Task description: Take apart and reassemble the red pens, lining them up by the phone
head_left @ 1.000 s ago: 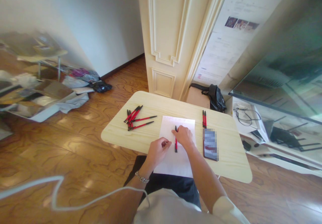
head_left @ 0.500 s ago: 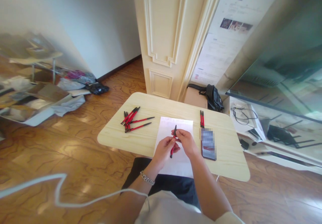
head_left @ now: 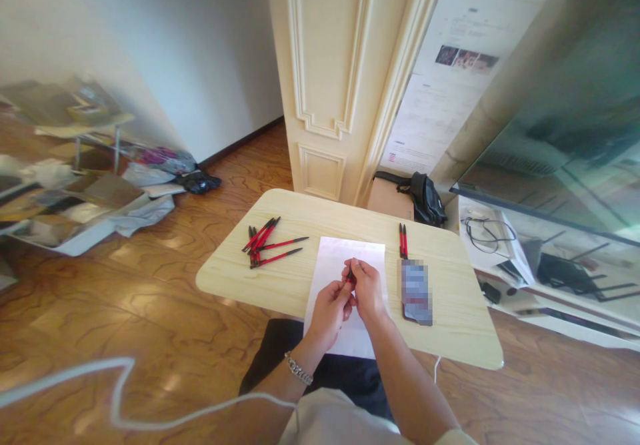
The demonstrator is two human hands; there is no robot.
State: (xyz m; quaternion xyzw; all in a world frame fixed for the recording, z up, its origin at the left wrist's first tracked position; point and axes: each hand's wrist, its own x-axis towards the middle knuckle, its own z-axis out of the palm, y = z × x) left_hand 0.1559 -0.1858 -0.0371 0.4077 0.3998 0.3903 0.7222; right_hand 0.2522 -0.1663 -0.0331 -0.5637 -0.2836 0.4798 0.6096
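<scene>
Above a sheet of white paper (head_left: 320, 321), my two hands meet around a red and black pen (head_left: 351, 275), most of which my fingers hide. My left hand (head_left: 331, 308), below a chain bracelet on the wrist, is closed on the pen's lower part. Around its black upper end, my right hand (head_left: 367, 289) is closed too. Left of the paper lies a loose pile of several red and black pens (head_left: 265, 238). Two more pens (head_left: 403, 240) lie side by side at the right, just beyond a phone (head_left: 417, 295) with a blurred screen.
The light wooden table (head_left: 460, 325) has rounded corners. Behind it stand a cream panelled door (head_left: 323, 165) and a black bag (head_left: 425, 198) on a box. A white cable (head_left: 200, 421) crosses at lower left. Boxes and plastic bags (head_left: 115, 195) crowd the floor at left.
The pen stood out above and below my fingers before; now my hands cover nearly all of it. My hands have drawn closer together around it. The view has shifted slightly.
</scene>
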